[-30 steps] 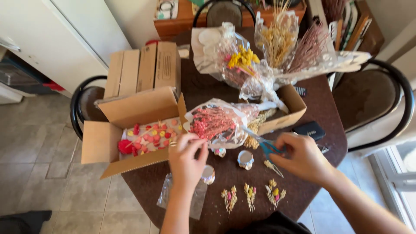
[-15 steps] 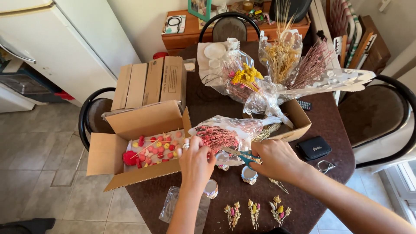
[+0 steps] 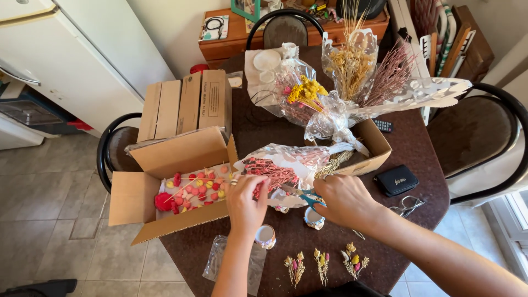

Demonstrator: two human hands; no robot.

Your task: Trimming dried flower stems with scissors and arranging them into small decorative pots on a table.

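Both hands are sitting a little lower on the tabletop [image 3: 418, 159] than a moment ago. Going from the left, the open cardboard box [image 3: 165, 192] is holding red and yellow pieces; the left hand [image 3: 246, 202] is closing its fingers on the wrapped bunch of pink dried flowers [image 3: 280, 168], and the right hand [image 3: 344, 201] is gripping blue-handled scissors [image 3: 309, 197] just beside it.

On the round dark wooden table [image 3: 429, 165], the clear cellophane bundle of pink dried stems [image 3: 286, 168] serves as landmark. Left of it lies the open brown cardboard box [image 3: 165, 190]; behind that box, flattened cardboard cartons [image 3: 187, 104]. Behind the bundle stand cellophane-wrapped dried bouquets [image 3: 341, 77]. Right of it lies a black pouch [image 3: 396, 180]. Before it lie three small dried posies [image 3: 323, 264]. The left hand [image 3: 247, 203] and right hand [image 3: 344, 201] rest at its near edge.
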